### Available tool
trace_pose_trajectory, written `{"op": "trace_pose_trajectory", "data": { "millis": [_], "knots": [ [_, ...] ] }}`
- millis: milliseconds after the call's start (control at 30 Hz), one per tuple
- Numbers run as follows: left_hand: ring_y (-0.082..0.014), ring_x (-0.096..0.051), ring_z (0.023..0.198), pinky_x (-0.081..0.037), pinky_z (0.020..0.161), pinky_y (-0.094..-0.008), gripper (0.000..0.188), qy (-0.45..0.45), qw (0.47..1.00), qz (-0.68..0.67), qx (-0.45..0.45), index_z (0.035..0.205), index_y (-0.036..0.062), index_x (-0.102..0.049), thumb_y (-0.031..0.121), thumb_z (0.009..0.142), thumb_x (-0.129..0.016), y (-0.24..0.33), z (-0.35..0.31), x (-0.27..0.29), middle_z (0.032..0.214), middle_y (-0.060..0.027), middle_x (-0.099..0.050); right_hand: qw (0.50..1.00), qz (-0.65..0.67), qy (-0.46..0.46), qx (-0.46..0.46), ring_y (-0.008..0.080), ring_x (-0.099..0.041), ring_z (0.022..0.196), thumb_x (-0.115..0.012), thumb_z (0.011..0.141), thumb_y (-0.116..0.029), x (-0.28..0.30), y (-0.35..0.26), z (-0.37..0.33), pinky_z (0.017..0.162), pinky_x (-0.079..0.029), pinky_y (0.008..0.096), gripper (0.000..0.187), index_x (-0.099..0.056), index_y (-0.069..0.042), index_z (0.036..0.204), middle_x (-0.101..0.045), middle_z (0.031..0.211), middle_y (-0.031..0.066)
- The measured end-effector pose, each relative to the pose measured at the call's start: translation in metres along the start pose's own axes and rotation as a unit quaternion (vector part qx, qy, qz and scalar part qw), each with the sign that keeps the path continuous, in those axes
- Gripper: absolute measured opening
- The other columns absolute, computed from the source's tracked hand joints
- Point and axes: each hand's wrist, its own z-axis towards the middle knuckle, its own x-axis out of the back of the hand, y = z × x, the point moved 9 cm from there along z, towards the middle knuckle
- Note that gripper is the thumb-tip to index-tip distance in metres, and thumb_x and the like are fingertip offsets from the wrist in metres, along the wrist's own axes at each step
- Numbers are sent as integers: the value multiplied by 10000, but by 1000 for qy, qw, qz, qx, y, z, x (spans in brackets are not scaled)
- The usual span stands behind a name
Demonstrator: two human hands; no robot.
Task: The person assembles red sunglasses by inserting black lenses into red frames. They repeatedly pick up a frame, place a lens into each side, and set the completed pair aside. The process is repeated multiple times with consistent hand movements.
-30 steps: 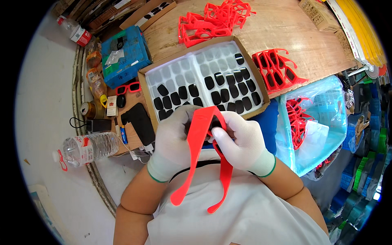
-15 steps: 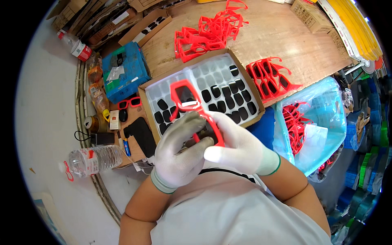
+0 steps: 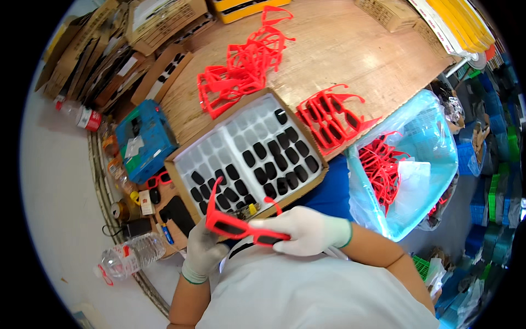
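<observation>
Red glasses (image 3: 244, 227) now lower, horizontal between both hands' grip.

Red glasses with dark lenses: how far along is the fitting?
Done: lensed frames piled right of the lens tray. In hand: both hands hold lensed red glasses. Left: lensless frames behind the tray, more in the blue bag, lenses remaining.

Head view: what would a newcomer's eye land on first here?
The red glasses with dark lenses, held low in the middle between the gloved left hand and right hand. Just beyond them sits a white tray half filled with dark lenses in a cardboard box. Piles of red frames lie on the wooden table, more in a blue bag at right.
</observation>
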Motion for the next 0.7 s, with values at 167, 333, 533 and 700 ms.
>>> {"op": "trace_pose_trajectory", "data": {
  "millis": [167,333,533,700],
  "knots": [
    [-110,-592,979,-490,896,-290,667,-38,992,102,69,1435,-44,-485,153,834,-696,20,47,-22,1103,-27,-640,996,72,38,-45,402,-659,777,-550,901,-108,7,1,21,762,-538,417,778,-197,-117,1595,-676,915,187],
    [-177,-620,1058,-472,981,-346,605,-249,944,215,15,1306,-67,-568,285,849,-752,44,123,-46,1123,-62,-658,991,77,88,-68,353,-688,906,-501,949,-79,61,6,32,813,-551,410,628,-289,-89,1540,-683,1043,128],
    [-311,-600,1238,-457,1047,-390,602,307,826,462,-100,1374,-51,-519,318,917,-647,37,317,180,1274,-232,-635,879,-220,371,-204,351,-697,830,-500,912,-34,234,26,-24,725,-559,441,250,-537,-84,1155,-685,858,154],
    [-329,-574,1271,-443,1076,-396,716,200,751,624,81,1486,26,-452,231,828,-645,-46,384,181,1249,-232,-633,776,-305,381,-400,506,-604,962,-491,968,-224,355,166,-94,817,-493,525,232,-537,1,1005,-633,956,328]
  ]
}}
